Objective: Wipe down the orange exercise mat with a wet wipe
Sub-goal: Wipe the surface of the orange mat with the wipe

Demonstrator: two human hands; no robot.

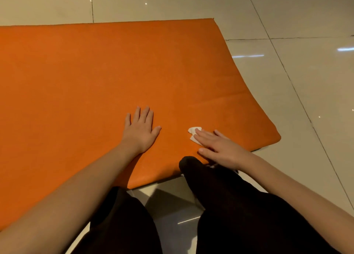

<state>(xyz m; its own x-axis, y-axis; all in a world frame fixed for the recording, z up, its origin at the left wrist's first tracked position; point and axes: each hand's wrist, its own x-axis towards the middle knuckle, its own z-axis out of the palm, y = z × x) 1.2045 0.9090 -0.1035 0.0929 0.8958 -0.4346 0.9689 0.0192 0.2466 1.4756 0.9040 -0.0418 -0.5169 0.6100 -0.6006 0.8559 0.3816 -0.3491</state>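
Because the floor (pixel 306 81) is glossy tile, the mat (pixel 95 72) may slide under a hard stroke; the left hand (pixel 140 131), flat with fingers straight and spread, and a leg (pixel 191 163) on the near edge seem meant to pin it. The mat's near edge looks lifted, so a stroke toward it could fold it. The right hand (pixel 220 148) grips nothing: its straight fingers (pixel 203 136) only press the wipe (pixel 194 132), which lies bunched on the mat near the right corner, so it could slip out or roll up and clean just a narrow strip. Most of the mat stretches away to the left, so one small wipe may dry first. Count: one floor, one mat, two legs, two hands, one wipe.
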